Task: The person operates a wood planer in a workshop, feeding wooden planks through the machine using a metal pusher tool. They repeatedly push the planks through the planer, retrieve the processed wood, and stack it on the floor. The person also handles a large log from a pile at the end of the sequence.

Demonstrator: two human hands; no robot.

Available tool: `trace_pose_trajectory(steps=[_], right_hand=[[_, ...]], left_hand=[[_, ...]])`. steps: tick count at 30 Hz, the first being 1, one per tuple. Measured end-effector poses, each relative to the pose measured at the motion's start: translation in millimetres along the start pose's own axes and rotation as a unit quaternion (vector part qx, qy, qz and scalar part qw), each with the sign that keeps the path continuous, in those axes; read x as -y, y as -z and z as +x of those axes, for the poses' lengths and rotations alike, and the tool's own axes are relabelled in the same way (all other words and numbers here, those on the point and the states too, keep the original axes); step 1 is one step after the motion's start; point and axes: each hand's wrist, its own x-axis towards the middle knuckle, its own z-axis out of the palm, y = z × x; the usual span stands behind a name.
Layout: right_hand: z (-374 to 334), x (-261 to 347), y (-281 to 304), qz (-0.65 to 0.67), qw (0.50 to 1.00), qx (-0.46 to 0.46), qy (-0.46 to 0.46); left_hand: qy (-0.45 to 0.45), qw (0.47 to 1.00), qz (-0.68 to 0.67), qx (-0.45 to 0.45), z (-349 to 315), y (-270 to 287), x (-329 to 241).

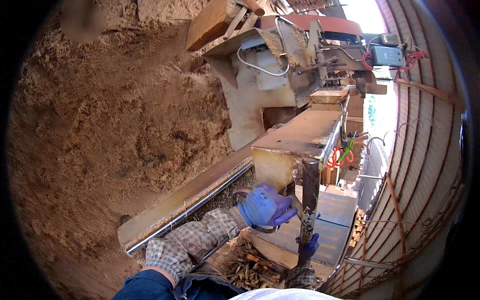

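My left hand [266, 206], in a blue glove, is closed at a dark round handwheel [241, 194], whose rim shows on both sides of the glove. The fingers curl to the right; the exact grip is partly hidden. Below and right, my right hand [311, 246], also gloved, wraps around the lower end of a rusty metal lever [309, 200]. That lever stands against the near end of a long box-shaped machine beam [300, 132], brown on top and yellowish at its end. My left forearm wears a checked sleeve cover [200, 239].
Heaped sawdust [125, 115] spreads over the left side. A metal rail [190, 204] runs diagonally beside my left arm. Ahead is a sawing machine [265, 70] with a reddish guard [320, 22]. Wood scraps [252, 265] lie below my hands; grey panels [332, 225] stand right.
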Motion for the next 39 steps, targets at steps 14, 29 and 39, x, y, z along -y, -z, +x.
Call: trace_pose_trajectory(steps=[14, 29, 39], right_hand=[[21.1, 64.7, 1.4, 0.339, 0.876, -0.08, -0.333], [64.8, 72.0, 5.6, 0.091, 0.96, -0.058, -0.259], [101.3, 40.6, -20.7, 0.068, 0.949, -0.068, -0.301]], left_hand=[[0.024, 0.998, 0.044, 0.031, 1.7, -2.9, -0.1], [0.204, 0.951, 0.054, -0.227, -44.2, -16.2, 40.1], [0.482, 0.784, 0.366, 0.138, -179.5, -9.2, 48.1]])
